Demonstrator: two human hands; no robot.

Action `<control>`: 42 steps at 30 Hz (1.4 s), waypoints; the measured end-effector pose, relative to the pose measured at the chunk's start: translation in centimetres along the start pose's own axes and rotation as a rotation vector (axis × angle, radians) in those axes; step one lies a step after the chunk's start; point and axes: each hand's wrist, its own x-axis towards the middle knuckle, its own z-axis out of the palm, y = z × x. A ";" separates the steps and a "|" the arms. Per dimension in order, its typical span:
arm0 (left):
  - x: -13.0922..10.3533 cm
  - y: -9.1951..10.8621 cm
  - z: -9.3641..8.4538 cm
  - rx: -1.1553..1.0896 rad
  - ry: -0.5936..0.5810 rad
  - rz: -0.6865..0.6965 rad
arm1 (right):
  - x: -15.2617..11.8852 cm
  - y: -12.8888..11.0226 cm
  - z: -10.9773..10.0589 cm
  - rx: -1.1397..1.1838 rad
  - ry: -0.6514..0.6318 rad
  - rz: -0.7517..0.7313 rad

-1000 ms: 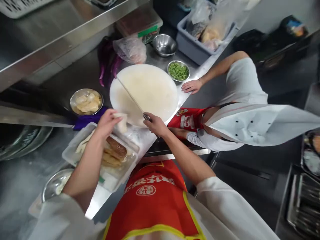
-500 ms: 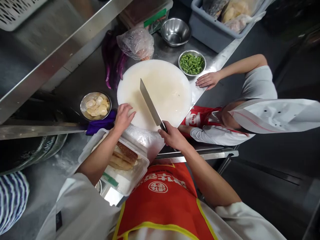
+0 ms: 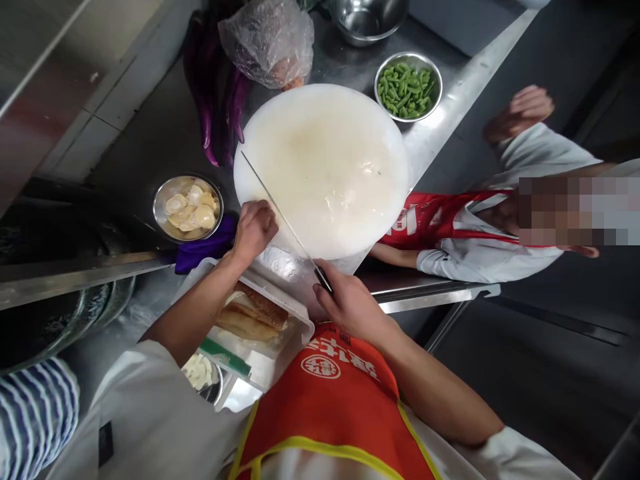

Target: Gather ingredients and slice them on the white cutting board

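My right hand [image 3: 345, 297] is closed round the black handle of a kitchen knife [image 3: 285, 217], near the front edge of the board. The blade appears almost edge-on and slants away to the left over the round white cutting board [image 3: 325, 160]. At the board's lower left edge rests my left hand [image 3: 256, 230], fingers curled in and the tips hidden, close beside the blade. No food shows in it. A metal bowl of pale round slices [image 3: 193, 210] and a purple cloth [image 3: 205, 245] lie left of this hand.
Purple eggplants [image 3: 205, 100] and a plastic bag [image 3: 270, 43] lie behind the board. A bowl of cut green vegetables [image 3: 407, 90] stands back right. A co-worker's raised hand [image 3: 525, 110] is at right. An open plastic container [image 3: 270, 347] with browned food sits below my left forearm.
The knife has turned from showing its flat side to nearly edge-on, its tip further left. My left fingers have curled in. The co-worker's hand has lifted off the counter.
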 end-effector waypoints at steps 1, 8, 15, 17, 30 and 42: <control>0.0 0.0 0.0 -0.007 -0.001 -0.001 | 0.2 -0.2 0.3 -0.014 -0.006 0.005; 0.1 -0.5 0.2 0.051 -0.038 0.040 | 1.0 -0.4 2.4 -0.126 -0.008 0.004; 0.0 -1.4 0.6 0.138 0.045 0.178 | -1.2 -1.0 3.0 -0.115 -0.051 0.060; 0.0 -1.5 0.7 0.174 0.076 0.212 | -0.6 -1.5 2.7 -0.114 -0.070 0.075; 0.2 -1.7 0.8 0.163 0.096 0.086 | -1.8 -1.8 1.5 -0.022 -0.139 0.112; -0.1 2.5 -0.4 0.320 0.012 -0.103 | 5.7 -2.6 0.8 -0.040 0.048 0.023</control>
